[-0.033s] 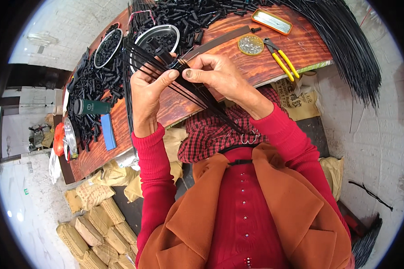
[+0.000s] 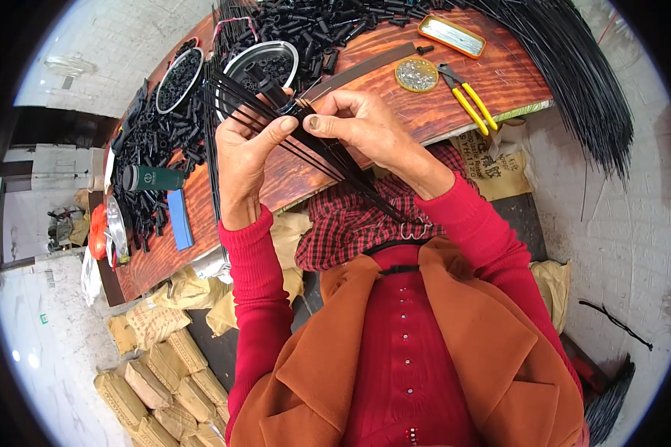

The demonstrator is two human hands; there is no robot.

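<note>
Both hands, left hand (image 2: 244, 153) and right hand (image 2: 359, 128), pinch a fan of thin black rods (image 2: 328, 153) at the small black cap (image 2: 274, 92); rods likely light, springy, slippery, so best gripped near the cap.

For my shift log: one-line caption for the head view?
Both hands, left hand and right hand, pinch a black tube onto thin black rods above a wooden table.

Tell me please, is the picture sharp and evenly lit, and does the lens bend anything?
Head view: the left hand, right hand and the black rods they hold are sharp; daylight is soft, with no hard shadows; the pale floor at the left looks washed out; the metal bowl rim shows slight glare; the fisheye curves the wooden table edge, and a dark rim frames the picture.
</note>
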